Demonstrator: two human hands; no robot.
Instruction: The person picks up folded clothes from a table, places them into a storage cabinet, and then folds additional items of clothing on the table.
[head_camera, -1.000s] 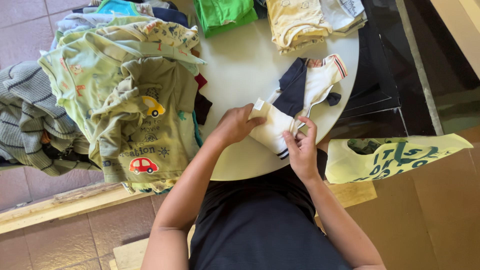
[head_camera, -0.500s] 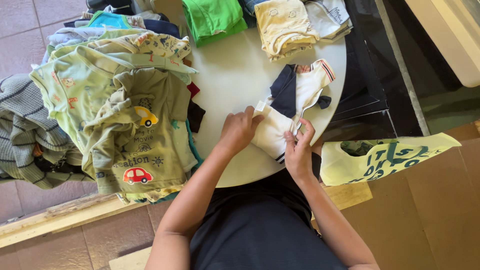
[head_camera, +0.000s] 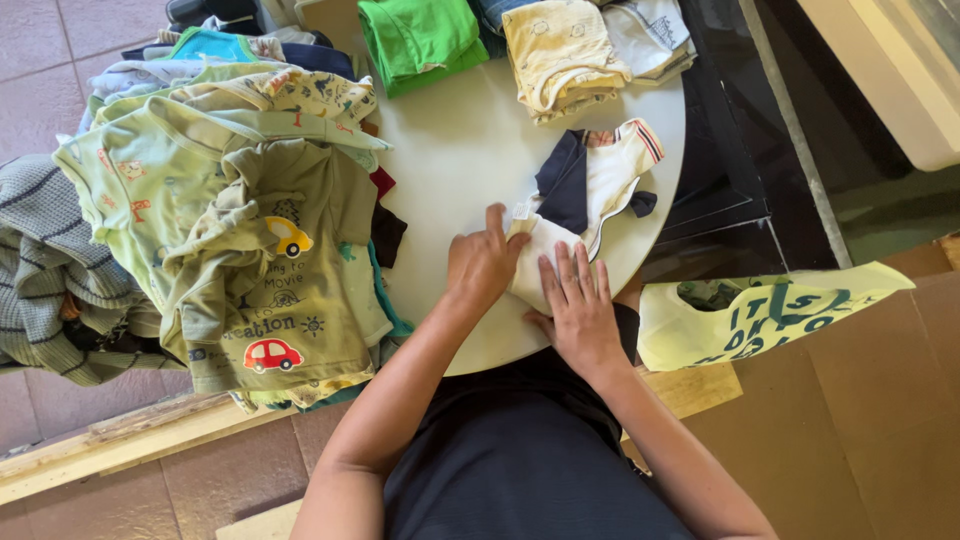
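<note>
Broadly, a round white table (head_camera: 470, 160) fills the middle of the view and bears everything else. Its left side carries a big heap of pale green and yellow printed children's shirts (head_camera: 240, 230), draped over the rim, with a grey striped knitted garment (head_camera: 40, 270) hanging beside them. At the far edge sit a folded bright green garment (head_camera: 415, 40) and a folded pale yellow garment (head_camera: 560, 60), just beside each other. To the right, off the table, a yellow plastic bag with dark green print (head_camera: 770, 315) lies open; some patterned cloth shows inside its mouth, too dim to name. Near the person's edge of the table lies a small cream and navy baby garment with striped cuffs (head_camera: 595, 185), partly folded. The right hand (head_camera: 578, 310) lies flat on its folded cream part, fingers spread and pressing down. The left hand (head_camera: 482, 265) touches the same fold just beside it, fingers curled, index stretched along the cloth's edge.
</note>
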